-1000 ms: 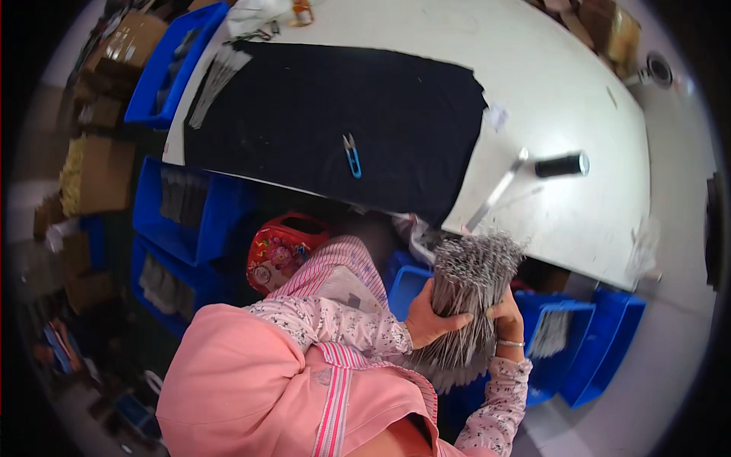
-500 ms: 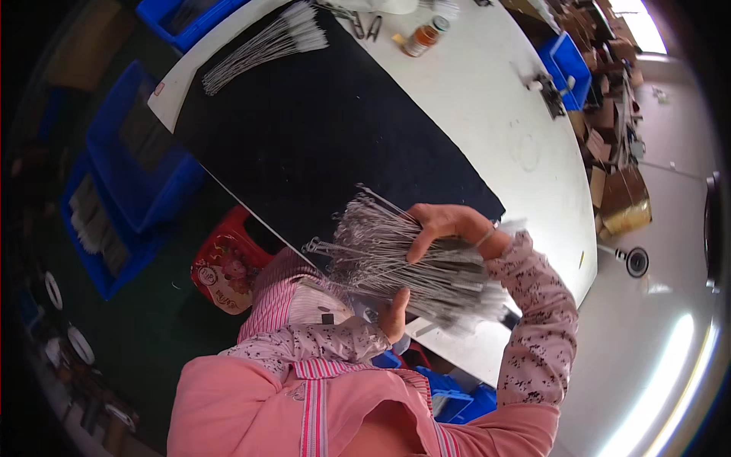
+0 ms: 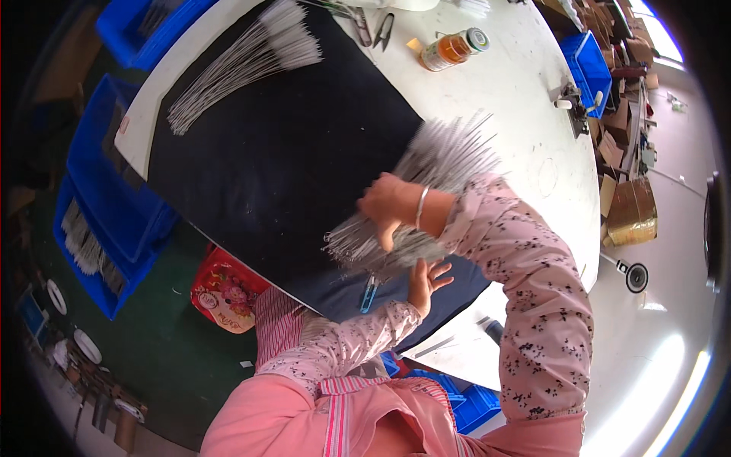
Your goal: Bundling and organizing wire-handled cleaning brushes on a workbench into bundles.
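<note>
A thick bundle of thin wire brushes (image 3: pixel 453 156), with pale bristle ends at the far right and small looped wire ends at the near left, lies over the black mat (image 3: pixel 251 175). My right hand (image 3: pixel 392 204) is over its middle, the thumb on the near side and the fingers curled round the far side; it is slightly blurred. Below the bundle, my left hand (image 3: pixel 428 286) has its fingers spread and its tips close to the wires. Whether they touch is unclear. A blue-handled tool (image 3: pixel 368 295) lies beside the looped ends.
Another fan of wire brushes (image 3: pixel 251 61) rests at the mat's far left. On the white table (image 3: pixel 533 152) stand an amber jar (image 3: pixel 454 50) and a small black device (image 3: pixel 572 108), with thread snips (image 3: pixel 384 32) nearby. Blue bins (image 3: pixel 114 190) are at left, beside a red stool (image 3: pixel 225 293).
The bundle has moved away from my body onto the mat and turned, its bristle ends now pointing farther off. My left hand has come off its underside, and the blue-handled tool now shows.
</note>
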`<action>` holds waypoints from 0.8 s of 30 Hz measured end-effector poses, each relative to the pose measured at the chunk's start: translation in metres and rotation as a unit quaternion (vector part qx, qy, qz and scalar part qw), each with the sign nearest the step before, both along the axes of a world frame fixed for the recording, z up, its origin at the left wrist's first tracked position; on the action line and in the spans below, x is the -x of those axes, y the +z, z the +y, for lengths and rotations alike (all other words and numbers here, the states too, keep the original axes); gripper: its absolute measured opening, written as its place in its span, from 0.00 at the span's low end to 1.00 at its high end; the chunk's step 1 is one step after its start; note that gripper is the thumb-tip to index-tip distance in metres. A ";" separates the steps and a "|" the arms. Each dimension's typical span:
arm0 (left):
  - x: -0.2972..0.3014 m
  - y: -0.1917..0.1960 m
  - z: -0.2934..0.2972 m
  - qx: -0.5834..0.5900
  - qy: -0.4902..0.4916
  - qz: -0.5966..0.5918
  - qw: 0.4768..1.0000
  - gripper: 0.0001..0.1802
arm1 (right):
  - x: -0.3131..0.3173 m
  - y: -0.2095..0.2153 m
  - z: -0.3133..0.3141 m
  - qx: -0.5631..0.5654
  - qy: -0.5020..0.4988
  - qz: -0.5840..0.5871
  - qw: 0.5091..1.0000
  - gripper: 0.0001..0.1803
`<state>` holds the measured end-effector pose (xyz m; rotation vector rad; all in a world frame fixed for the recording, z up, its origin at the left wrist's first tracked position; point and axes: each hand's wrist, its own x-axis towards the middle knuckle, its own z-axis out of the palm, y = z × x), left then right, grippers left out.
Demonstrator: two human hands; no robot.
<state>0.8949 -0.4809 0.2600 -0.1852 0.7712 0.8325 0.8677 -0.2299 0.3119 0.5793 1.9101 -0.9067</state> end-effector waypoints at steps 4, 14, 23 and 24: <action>0.016 -0.005 0.001 0.133 -0.124 -0.006 0.983 0.36 | -0.011 -0.005 -0.017 -0.163 -0.033 0.112 0.980 0.37; 0.048 0.011 -0.007 0.003 -0.380 0.099 0.920 0.22 | -0.049 0.031 -0.021 -0.289 -0.051 0.270 0.917 0.32; 0.072 0.018 -0.049 -0.106 -0.529 0.149 0.829 0.17 | -0.143 0.099 -0.129 -0.550 -0.272 0.208 0.761 0.18; 0.076 0.021 -0.055 -0.131 -0.543 0.152 0.816 0.17 | -0.152 0.106 -0.156 -0.561 -0.297 0.195 0.748 0.17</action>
